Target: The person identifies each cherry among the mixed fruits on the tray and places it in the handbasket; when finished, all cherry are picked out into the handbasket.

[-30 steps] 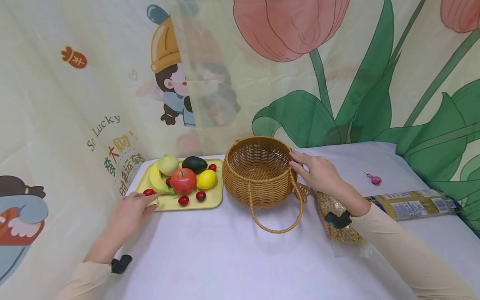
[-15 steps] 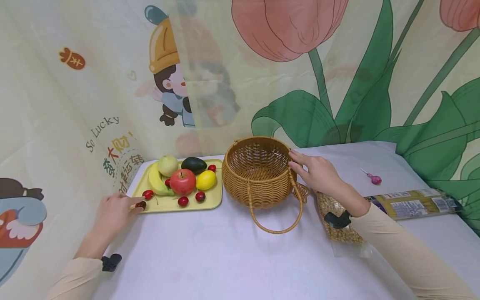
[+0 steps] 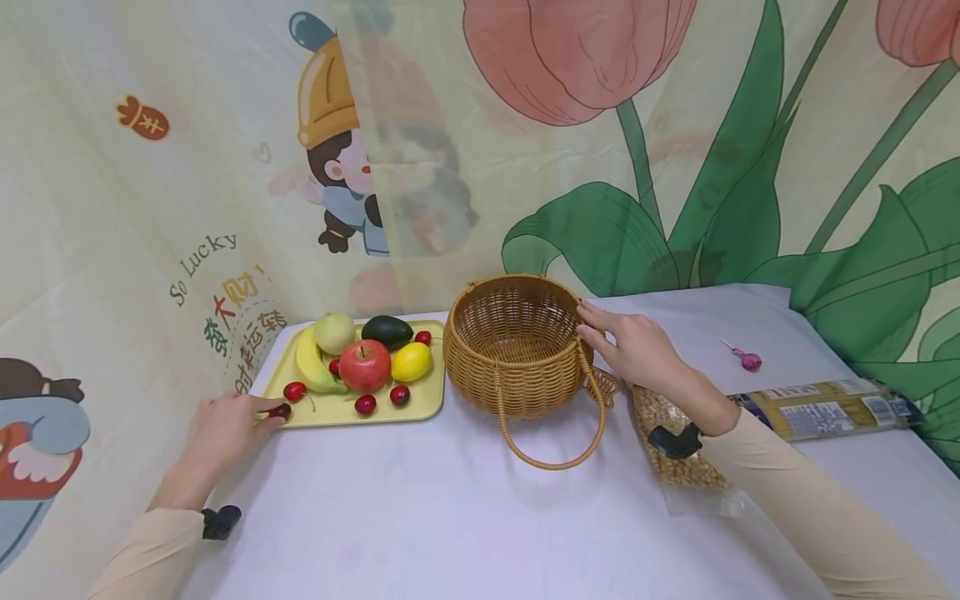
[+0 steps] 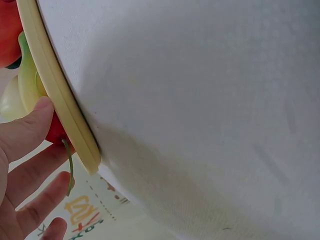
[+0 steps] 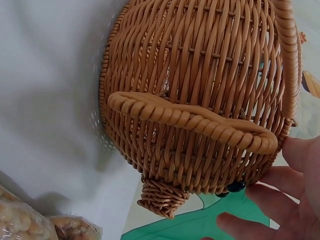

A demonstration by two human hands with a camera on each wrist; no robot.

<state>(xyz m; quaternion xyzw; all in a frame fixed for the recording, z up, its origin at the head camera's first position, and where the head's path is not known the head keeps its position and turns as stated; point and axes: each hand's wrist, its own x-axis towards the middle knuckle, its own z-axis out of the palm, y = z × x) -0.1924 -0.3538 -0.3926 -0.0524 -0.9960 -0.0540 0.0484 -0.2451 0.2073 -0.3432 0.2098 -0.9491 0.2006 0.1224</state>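
a printed curtain (image 3: 585, 208) with tulips and cartoon figures hangs behind a table (image 3: 420, 517) spread with white cloth. at the far left, the left hand (image 3: 225, 429) pinches a dark red cherry (image 3: 282, 412) between thumb and fingertips at the near left corner of a yellow tray (image 3: 420, 411), its other fingers loosely spread; such a light grip probably suits something so small. the tray's raised rim likely stops the round fruit from rolling: a banana (image 3: 312, 368), apple (image 3: 365, 365), avocado (image 3: 387, 332) and lemon (image 3: 412, 362) sit close together there. just right of it stands a wicker basket (image 3: 495, 385), upright, its handle (image 3: 558, 465) folded toward the person. the right hand (image 3: 637, 346) rests on the basket's right rim, fingers nearly straight and gripping nothing, perhaps to steady it. the pinched cherry is well apart from this hand. further right lie a bag of nuts (image 3: 693, 471), a lollipop (image 3: 751, 362) and a long package (image 3: 817, 412).
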